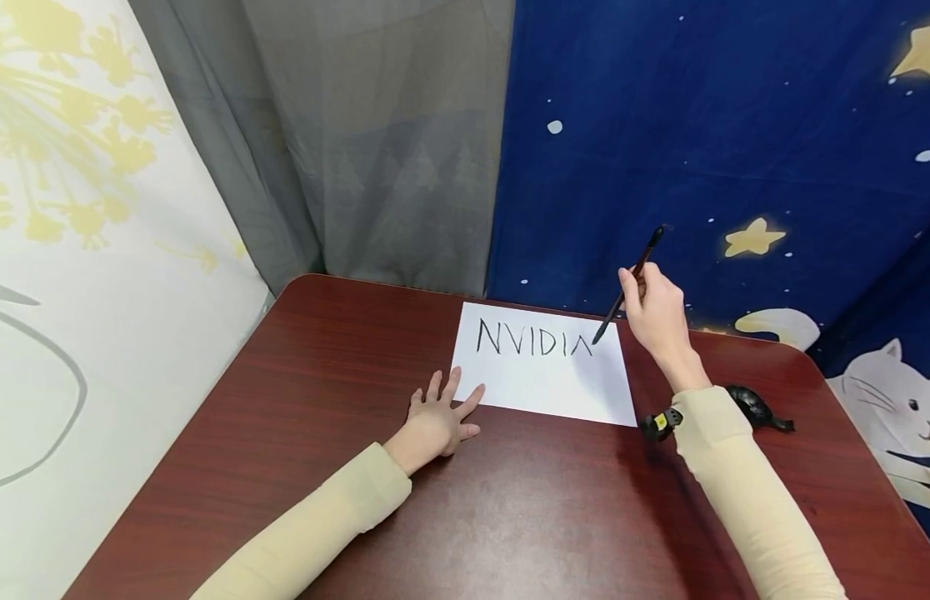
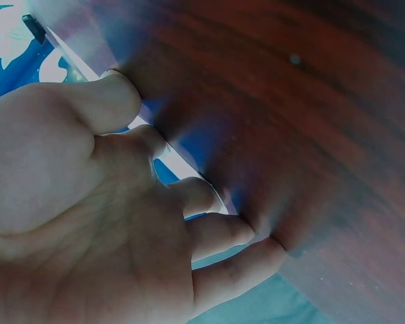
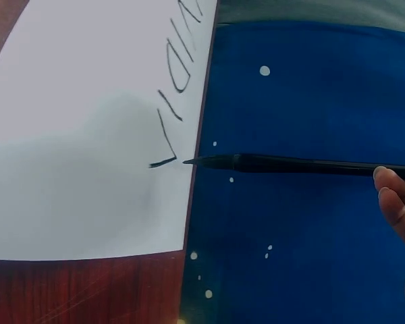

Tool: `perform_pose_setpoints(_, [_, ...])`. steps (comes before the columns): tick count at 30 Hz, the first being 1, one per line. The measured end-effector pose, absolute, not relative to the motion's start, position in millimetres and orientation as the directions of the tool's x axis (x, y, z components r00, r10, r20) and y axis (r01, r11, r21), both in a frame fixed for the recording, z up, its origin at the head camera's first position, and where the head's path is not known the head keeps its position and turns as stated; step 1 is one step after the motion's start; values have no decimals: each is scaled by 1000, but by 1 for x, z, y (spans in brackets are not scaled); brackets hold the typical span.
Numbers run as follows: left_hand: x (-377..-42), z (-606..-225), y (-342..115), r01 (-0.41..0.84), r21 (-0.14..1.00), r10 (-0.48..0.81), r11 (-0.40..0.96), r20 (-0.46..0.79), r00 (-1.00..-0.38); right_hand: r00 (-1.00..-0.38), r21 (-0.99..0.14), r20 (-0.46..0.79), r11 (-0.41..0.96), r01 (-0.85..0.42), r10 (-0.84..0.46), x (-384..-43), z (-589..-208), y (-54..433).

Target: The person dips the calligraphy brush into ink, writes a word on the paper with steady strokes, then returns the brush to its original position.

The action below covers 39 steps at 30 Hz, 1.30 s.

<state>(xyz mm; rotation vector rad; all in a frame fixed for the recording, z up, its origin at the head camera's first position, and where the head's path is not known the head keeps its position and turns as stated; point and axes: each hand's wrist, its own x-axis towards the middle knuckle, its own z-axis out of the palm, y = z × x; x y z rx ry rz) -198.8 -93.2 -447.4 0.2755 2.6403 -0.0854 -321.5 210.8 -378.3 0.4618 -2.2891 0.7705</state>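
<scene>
A white sheet of paper (image 1: 543, 387) lies near the table's far edge, with black brushed letters reading "NVIDIΛ" (image 1: 536, 339) across its upper part. My right hand (image 1: 655, 308) pinches a dark, slender ink brush (image 1: 628, 287), which slants down to the left. Its black pointed tip (image 3: 206, 162) is beside the last letter; whether it touches the paper I cannot tell. Fingers spread, my left hand (image 1: 435, 421) rests at the sheet's lower left corner, some fingertips over the paper's edge. The left wrist view shows that palm (image 2: 101, 202) and its fingers reaching onto the tabletop.
The reddish-brown wooden table (image 1: 322, 375) has rounded far corners. A black rounded object (image 1: 752, 407) sits on it, partly hidden by the right sleeve (image 1: 742, 475). Behind the table hang a grey curtain (image 1: 390, 150) and a blue starry one (image 1: 622, 183).
</scene>
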Motion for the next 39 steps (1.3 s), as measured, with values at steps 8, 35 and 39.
perform_pose_setpoints(8, [-202,-458,-97,218,-4,192,976,-458,-868,-725,-430,681,742,-513,-107,-324,-379,207])
perform_pose_setpoints(35, [-209,-472,-97,221,-10,193,975,-448,-873,-762,-471,637,725,-502,-113,-327,-394,208])
perform_pose_setpoints(39, [-209,-470,-96,214,-8,187,977,-458,-869,-765,-478,634,722,-501,-111,-327,-393,207])
